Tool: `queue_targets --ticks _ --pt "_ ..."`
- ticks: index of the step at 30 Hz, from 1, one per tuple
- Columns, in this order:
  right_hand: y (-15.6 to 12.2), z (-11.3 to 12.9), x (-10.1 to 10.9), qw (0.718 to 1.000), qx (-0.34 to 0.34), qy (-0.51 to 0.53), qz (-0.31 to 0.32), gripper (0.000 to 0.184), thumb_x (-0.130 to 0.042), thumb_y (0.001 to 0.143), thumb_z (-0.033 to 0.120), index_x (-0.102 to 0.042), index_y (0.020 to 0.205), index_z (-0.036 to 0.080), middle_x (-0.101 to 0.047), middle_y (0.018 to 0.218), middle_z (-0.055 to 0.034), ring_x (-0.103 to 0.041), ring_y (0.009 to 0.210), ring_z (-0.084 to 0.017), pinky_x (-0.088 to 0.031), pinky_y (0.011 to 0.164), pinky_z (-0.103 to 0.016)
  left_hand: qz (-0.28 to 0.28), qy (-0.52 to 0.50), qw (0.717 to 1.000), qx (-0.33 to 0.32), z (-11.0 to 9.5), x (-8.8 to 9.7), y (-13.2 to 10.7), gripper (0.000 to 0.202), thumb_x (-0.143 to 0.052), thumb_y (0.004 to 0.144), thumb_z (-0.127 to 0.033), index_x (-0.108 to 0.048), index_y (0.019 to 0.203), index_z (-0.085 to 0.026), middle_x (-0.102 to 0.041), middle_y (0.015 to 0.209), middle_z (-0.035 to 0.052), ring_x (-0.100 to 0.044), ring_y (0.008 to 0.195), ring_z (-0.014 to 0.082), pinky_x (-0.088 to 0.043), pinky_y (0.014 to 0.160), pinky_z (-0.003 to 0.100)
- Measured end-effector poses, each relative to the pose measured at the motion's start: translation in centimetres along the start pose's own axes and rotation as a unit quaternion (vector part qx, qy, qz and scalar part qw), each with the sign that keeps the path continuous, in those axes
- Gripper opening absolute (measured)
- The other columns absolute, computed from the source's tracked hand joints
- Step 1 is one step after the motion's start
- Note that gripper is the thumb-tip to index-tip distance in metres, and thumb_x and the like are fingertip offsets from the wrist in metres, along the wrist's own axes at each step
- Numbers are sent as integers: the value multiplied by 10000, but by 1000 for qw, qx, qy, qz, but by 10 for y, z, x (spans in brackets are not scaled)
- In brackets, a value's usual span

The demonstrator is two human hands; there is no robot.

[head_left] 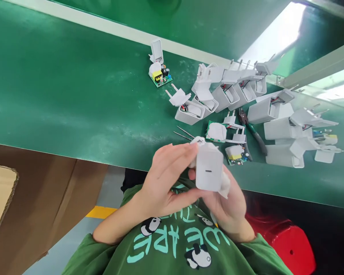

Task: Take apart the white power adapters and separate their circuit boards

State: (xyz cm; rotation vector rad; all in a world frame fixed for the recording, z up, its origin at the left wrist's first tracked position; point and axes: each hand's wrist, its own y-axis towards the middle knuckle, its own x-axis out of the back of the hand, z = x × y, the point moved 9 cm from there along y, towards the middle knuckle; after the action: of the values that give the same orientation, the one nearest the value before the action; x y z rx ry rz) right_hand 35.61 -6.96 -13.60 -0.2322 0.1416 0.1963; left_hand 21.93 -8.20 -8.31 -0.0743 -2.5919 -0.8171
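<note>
A white power adapter case with one narrow slot in its end face is held over the front edge of the green bench. My left hand closes on its left side, fingers along the top and thumb beneath. From below and the right, my right hand grips the same case. White crumpled material, perhaps tissue or cloth, shows between the case and my right hand. Just beyond lie thin metal tweezers, partly hidden, a circuit board with a white pad and another board.
Several open white adapter cases with plug lids stand at the back right, more further right. Green-handled pliers lie among them. One board sits apart at the back. A cardboard box is at left, a red stool below right.
</note>
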Motion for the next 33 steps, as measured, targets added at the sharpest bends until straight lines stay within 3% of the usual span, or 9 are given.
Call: queue_targets --ticks 6,10,13,16,21,24,27,30,33 --pt "10 -9 -15 996 -56 64 37 421 -439 993 461 -630 1271 208 -748 1048 -122 -724 744 -219 -623 554 -343 -30 22 998 55 3 3 4 626 -728 892 -335 -487 1455 -207 -658 1362 143 -649 1187 280 -526 1017 448" --pt "4 -2 6 999 42 -32 -6 287 -472 1006 357 -557 1268 280 -722 1052 -79 -718 799 -210 -618 604 -338 -21 14 998 61 6 5 0 759 -757 849 -513 -448 1480 -226 -659 1343 145 -651 1182 300 -529 1009 461" --pt "-8 15 8 933 221 -284 6 242 -613 921 200 -583 1145 287 -694 1060 -78 -698 923 -239 -618 725 -371 11 27 996 81 13 6 -5 989 -838 738 -581 -362 1531 -231 -608 1398 161 -618 1234 325 -518 1018 465" --pt "-17 21 -4 844 311 -428 84 310 -625 875 82 -602 1135 250 -691 1100 -107 -673 1051 -259 -598 837 -384 67 87 990 92 20 1 -8 882 -840 793 -443 -376 1514 -235 -636 1360 136 -630 1191 294 -494 1001 432" --pt "-1 49 11 828 292 -477 32 348 -667 904 190 -578 1238 235 -677 1143 -98 -636 1108 -263 -542 922 -382 41 84 992 87 21 6 -6 491 -774 867 -279 -576 1311 -212 -719 1149 73 -677 985 208 -531 837 327" --pt "18 44 9 771 276 -574 -1 181 -540 922 94 -596 1041 218 -595 867 -55 -576 832 -229 -508 728 -342 27 55 992 109 24 9 -6 460 -809 829 -278 -618 1242 -212 -710 1096 50 -646 799 145 -539 659 256" --pt "33 26 -4 707 284 -647 -7 214 -491 835 14 -566 906 202 -536 822 -65 -502 763 -239 -441 641 -341 46 54 989 126 26 8 -9 640 -864 774 -341 -582 1339 -234 -690 1110 52 -612 758 134 -552 621 249" --pt "40 21 -6 692 285 -662 -37 237 -478 768 -9 -529 824 215 -516 813 -63 -482 748 -238 -397 617 -343 49 65 988 128 26 8 -9 578 -844 795 -284 -597 1316 -235 -684 1097 52 -619 801 141 -555 612 235" --pt "34 35 13 731 254 -627 -86 199 -493 843 35 -512 780 222 -505 783 -41 -483 731 -217 -408 628 -338 35 66 987 145 27 9 -10 502 -855 772 -259 -622 1215 -213 -686 1061 40 -611 773 123 -563 599 213"
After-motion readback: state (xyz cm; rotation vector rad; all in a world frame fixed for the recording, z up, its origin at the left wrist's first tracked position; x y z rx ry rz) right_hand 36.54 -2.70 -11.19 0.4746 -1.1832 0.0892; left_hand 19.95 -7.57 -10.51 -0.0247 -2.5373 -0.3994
